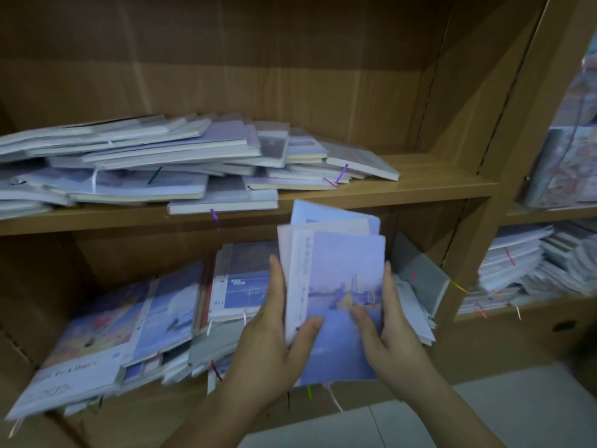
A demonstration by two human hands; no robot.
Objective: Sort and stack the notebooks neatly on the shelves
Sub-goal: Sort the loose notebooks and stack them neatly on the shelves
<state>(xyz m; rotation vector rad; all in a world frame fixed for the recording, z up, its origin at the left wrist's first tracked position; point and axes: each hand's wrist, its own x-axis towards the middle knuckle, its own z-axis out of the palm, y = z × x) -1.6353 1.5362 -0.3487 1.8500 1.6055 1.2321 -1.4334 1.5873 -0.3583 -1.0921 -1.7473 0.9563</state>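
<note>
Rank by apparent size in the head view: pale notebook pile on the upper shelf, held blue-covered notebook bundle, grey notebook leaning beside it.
1. pale notebook pile
2. blue-covered notebook bundle, enlarged by nearness to the camera
3. grey leaning notebook

The scene is dimly lit. The lower notebooks (97, 318) are smeared by blur, and the shelf (420, 185) is bowed by distortion.

You hold a fanned bundle of blue notebooks (342, 286) upright; messy notebook piles (161, 163) cover the upper shelf (420, 179) and lower shelf (145, 412).
</note>
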